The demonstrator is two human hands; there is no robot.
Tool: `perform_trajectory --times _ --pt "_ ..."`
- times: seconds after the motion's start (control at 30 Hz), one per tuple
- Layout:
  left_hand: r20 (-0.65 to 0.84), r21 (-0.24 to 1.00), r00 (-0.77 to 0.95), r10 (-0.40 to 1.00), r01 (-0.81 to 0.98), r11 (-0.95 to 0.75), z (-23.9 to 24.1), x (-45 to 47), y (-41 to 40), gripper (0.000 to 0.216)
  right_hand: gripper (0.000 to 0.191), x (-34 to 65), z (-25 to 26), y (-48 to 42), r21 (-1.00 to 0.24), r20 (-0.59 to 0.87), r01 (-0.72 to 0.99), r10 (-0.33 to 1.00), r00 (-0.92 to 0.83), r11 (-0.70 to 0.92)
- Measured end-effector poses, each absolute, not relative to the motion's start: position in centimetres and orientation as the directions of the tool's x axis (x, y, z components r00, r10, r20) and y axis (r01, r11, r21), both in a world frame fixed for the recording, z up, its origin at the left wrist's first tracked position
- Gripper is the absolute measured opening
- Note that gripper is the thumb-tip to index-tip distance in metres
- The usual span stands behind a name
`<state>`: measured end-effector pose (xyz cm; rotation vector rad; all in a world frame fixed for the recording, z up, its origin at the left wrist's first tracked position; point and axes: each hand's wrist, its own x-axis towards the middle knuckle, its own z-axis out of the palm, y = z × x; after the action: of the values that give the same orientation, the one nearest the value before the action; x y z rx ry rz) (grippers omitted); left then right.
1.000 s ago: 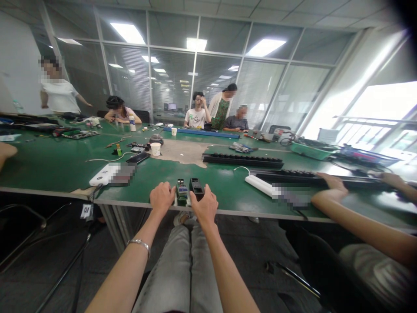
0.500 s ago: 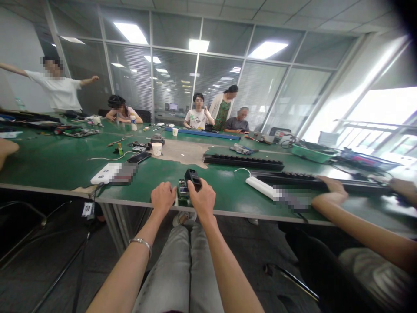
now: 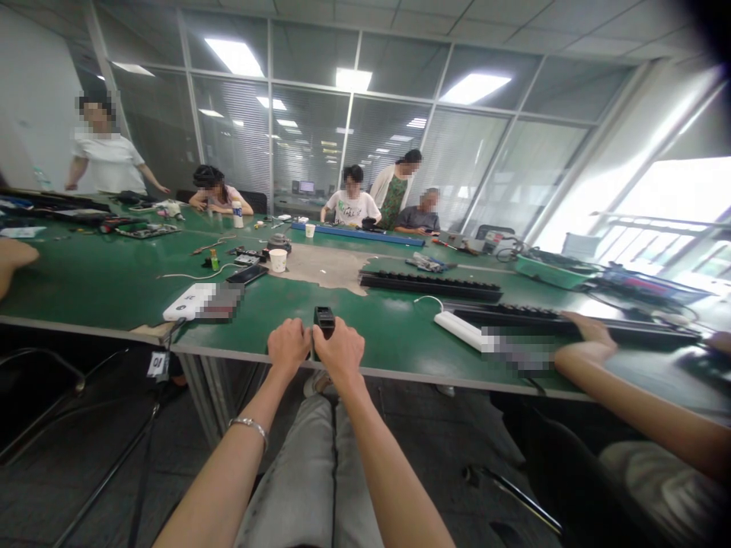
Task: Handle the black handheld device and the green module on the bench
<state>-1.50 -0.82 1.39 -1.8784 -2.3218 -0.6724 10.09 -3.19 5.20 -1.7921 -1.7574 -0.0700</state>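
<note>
My left hand (image 3: 288,344) and my right hand (image 3: 340,350) are closed side by side at the near edge of the green table (image 3: 103,285). Between them stands a small black cover (image 3: 324,318), gripped by my right hand and set over the spot where the green circuit module lay earlier. That module is now hidden under the cover and my left hand's fingers. A silver bracelet (image 3: 249,427) sits on my left wrist.
A white power strip (image 3: 457,326) lies right of my hands, a white device (image 3: 186,302) to the left. Long black strips (image 3: 431,284) and a paper cup (image 3: 278,260) lie further back. A co-worker's arm (image 3: 622,396) rests at the right. Several people are at the far side.
My right hand lifted the black cover from beside the green module and brought it left over it. My two hands have closed together.
</note>
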Motion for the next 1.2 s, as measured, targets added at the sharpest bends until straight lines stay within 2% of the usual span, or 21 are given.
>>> perform_trajectory --times 0.23,0.4,0.57,0.67,0.87,1.0,1.2 --pt "0.31 0.266 -0.258 0.915 0.948 0.177 1.7 -1.3 -1.0 0.032 0.037 10.1 3.6 -4.3 -0.379 0.429 0.923 0.897 0.109 0.069" --pt "0.3 0.286 -0.244 0.922 0.945 0.157 1.8 -1.4 -0.9 0.032 0.048 10.0 4.0 -4.0 -0.4 0.435 0.913 0.894 0.112 0.08" --pt "0.284 0.342 -0.26 0.923 0.926 0.156 1.5 -1.7 -0.5 0.041 0.034 9.8 4.0 -3.4 -0.385 0.415 0.92 0.904 0.106 0.069" --pt "0.271 0.359 -0.267 0.925 0.919 0.16 1.6 -1.9 -0.1 0.041 0.033 9.7 3.8 -3.5 -0.393 0.409 0.918 0.904 0.125 0.051" --pt "0.13 0.379 -0.315 0.94 0.892 0.246 2.1 -1.8 0.8 0.035 0.035 9.5 4.0 -3.4 -0.391 0.406 0.92 0.901 0.149 0.024" --pt "0.25 0.369 -0.316 0.915 0.905 0.211 1.7 -1.5 0.4 0.034 0.043 9.9 3.6 -3.4 -0.421 0.383 0.907 0.908 0.17 0.008" --pt "0.291 0.354 -0.309 0.905 0.914 0.198 1.4 -1.3 -0.2 0.037 0.044 10.0 3.3 -3.6 -0.457 0.405 0.889 0.896 0.179 0.029"
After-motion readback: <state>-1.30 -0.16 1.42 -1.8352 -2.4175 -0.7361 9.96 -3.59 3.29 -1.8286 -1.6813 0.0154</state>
